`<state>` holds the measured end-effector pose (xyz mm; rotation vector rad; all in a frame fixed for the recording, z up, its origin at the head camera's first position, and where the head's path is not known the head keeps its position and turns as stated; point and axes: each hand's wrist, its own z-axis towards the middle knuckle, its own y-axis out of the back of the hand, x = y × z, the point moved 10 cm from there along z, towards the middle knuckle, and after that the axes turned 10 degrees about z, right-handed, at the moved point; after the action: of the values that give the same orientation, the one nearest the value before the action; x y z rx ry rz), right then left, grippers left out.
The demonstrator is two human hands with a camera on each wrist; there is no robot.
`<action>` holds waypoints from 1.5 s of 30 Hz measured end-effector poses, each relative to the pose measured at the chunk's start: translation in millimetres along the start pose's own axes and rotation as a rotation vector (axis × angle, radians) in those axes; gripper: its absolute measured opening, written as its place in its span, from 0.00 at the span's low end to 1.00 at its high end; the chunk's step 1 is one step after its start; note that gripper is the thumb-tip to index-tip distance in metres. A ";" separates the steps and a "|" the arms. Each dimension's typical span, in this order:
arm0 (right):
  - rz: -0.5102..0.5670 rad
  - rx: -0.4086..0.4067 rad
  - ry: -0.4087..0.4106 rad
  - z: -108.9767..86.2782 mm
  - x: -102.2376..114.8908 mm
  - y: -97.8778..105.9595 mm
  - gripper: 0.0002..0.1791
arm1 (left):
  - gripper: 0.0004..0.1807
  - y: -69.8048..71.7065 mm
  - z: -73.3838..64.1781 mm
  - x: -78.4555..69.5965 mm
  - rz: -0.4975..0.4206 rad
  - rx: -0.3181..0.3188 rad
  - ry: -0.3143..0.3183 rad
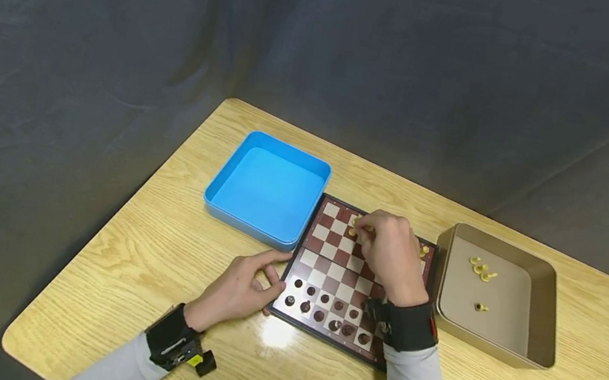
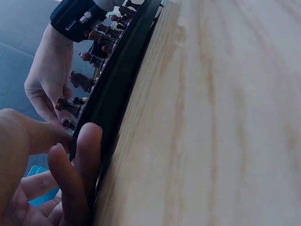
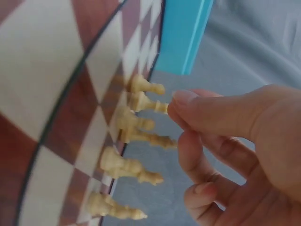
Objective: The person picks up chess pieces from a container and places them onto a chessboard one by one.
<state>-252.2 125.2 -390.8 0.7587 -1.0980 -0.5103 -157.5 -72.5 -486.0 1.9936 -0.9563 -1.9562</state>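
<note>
A chessboard (image 1: 336, 272) lies on the table, with dark chess pieces (image 1: 319, 316) standing in two rows on its near side. My left hand (image 1: 238, 287) holds the board's left edge by the near corner, fingers and thumb at the rim (image 2: 113, 80). Over the far side, my right hand (image 1: 391, 253) has thumb and forefinger together at the top of a pale chess piece (image 3: 148, 103), apparently pinching it. That piece's head is hidden by the fingertips, so its kind is unclear. Other pale pieces (image 3: 124, 165) stand beside it on the far rows.
Touching the board's far left is a blue tray (image 1: 211, 197) with nothing in it. At the board's right stands a brown tray (image 1: 548, 314) with several pale pieces (image 1: 480, 268) lying inside. A dark curtain (image 1: 361, 78) hangs behind the table.
</note>
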 end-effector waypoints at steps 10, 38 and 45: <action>-0.007 -0.085 0.005 -8.4 2.3 36.4 0.07 | 0.30 -1.0 0.6 -0.9 -0.013 0.009 -0.001; -0.046 -0.259 0.039 -55.6 -41.4 119.4 0.06 | 0.30 0.7 0.4 2.6 -0.008 0.002 0.025; -0.067 -0.287 0.003 -66.9 -54.6 137.8 0.08 | 0.29 0.8 0.6 2.2 -0.004 -0.012 0.025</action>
<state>-210.9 272.4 -335.4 0.5448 -0.9728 -0.7063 -158.5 -74.2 -487.4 2.0096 -0.9329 -1.9301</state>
